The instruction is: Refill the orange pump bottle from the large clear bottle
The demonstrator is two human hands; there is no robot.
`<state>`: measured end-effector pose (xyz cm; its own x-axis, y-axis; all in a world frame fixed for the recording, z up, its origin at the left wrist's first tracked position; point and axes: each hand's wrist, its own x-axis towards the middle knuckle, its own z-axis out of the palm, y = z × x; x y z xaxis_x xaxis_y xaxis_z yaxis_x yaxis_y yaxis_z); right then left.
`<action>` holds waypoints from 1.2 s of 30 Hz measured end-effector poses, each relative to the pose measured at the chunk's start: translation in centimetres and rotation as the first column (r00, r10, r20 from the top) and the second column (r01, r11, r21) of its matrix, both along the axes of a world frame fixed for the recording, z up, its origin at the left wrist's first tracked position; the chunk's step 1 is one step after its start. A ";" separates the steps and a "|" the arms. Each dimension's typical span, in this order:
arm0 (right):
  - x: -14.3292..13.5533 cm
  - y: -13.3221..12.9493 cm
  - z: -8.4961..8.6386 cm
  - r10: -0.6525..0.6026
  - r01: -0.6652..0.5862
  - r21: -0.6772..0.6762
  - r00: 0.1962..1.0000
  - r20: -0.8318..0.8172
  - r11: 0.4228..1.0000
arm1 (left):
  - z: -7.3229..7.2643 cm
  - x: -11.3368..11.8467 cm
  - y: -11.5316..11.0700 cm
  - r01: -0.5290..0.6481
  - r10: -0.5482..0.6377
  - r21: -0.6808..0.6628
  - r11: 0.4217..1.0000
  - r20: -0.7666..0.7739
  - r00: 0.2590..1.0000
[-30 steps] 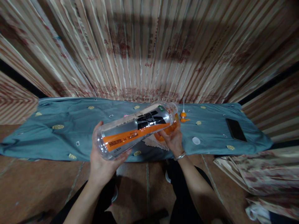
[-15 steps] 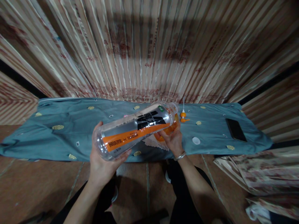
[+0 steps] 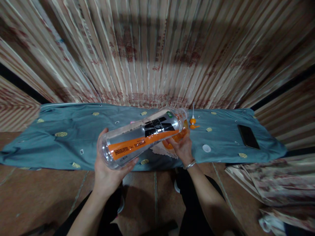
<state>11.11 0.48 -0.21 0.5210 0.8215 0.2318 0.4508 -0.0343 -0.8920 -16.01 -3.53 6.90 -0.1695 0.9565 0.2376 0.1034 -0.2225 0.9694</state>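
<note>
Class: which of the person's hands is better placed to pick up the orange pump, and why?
The right hand, probably: though it holds the orange container, it is much nearer the orange pump. The left hand is farther off, gripping the clear bottle near its base.

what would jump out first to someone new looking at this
Most likely the big clear bottle with the orange and black label, tilted across the middle in the left hand, its neck over an orange container in the right hand. Next, the orange pump top lying just right of them on the teal cloth. Behind it all, the striped curtain fills the upper half.
</note>
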 end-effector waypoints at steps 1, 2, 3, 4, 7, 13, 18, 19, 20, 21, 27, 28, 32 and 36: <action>0.0 0.0 0.0 0.001 -0.001 0.003 1.000 0.001 1.000 | -0.1 0.0 0.0 0.006 -0.006 0.002 1.000 -0.002 1.000; 0.0 0.0 0.0 0.002 -0.002 0.005 1.000 0.005 1.000 | -0.1 -0.1 0.0 0.008 -0.008 0.003 1.000 -0.005 1.000; 0.0 0.0 0.0 0.000 0.000 0.005 1.000 0.010 1.000 | -0.1 0.0 -0.1 0.006 -0.006 0.002 1.000 -0.009 1.000; 0.1 0.0 -0.1 -0.005 0.005 0.005 1.000 0.016 1.000 | 0.0 0.0 -0.1 0.002 -0.002 0.001 1.000 -0.014 1.000; 0.2 0.1 -0.3 -0.021 0.022 -0.005 0.999 0.028 1.000 | 0.4 0.6 -0.3 -0.030 0.030 0.007 1.000 -0.015 0.999; 0.2 0.1 -0.4 -0.031 0.031 -0.010 0.999 0.028 0.999 | 1.3 2.0 -0.8 -0.098 0.100 -0.033 0.995 0.061 0.993; 0.1 -0.1 -0.1 0.006 -0.005 -0.022 1.000 0.026 1.000 | 1.4 1.9 -0.8 -0.101 0.103 -0.034 0.994 0.038 0.994; 0.1 -0.1 0.0 0.009 -0.008 -0.028 1.000 0.026 1.000 | 1.4 1.9 -0.7 -0.104 0.105 -0.036 0.994 0.031 0.994; 0.1 -0.2 0.1 0.009 -0.008 -0.034 1.000 0.027 0.999 | 1.4 1.9 -0.7 -0.107 0.109 -0.038 0.993 0.029 0.994; 0.1 -0.2 0.2 0.011 -0.009 -0.037 1.000 0.028 0.999 | 1.4 1.9 -0.7 -0.110 0.111 -0.039 0.993 0.035 0.993; 0.1 -0.2 0.4 0.045 -0.045 -0.008 0.999 0.024 0.999 | 2.0 2.3 -0.8 -0.087 0.094 -0.069 0.994 0.114 0.989; 0.1 -0.2 0.4 0.042 -0.042 -0.013 0.999 0.026 0.999 | 2.0 2.3 -0.9 -0.085 0.093 -0.074 0.994 0.116 0.989; 0.2 0.0 0.1 0.011 -0.011 0.002 0.999 0.044 1.000 | 2.0 2.3 -0.9 -0.075 0.089 -0.097 0.992 0.146 0.985; 0.3 0.4 -0.5 0.017 -0.020 0.045 0.999 0.051 0.999 | 1.7 1.8 -0.6 -0.049 0.067 -0.114 0.992 0.158 0.985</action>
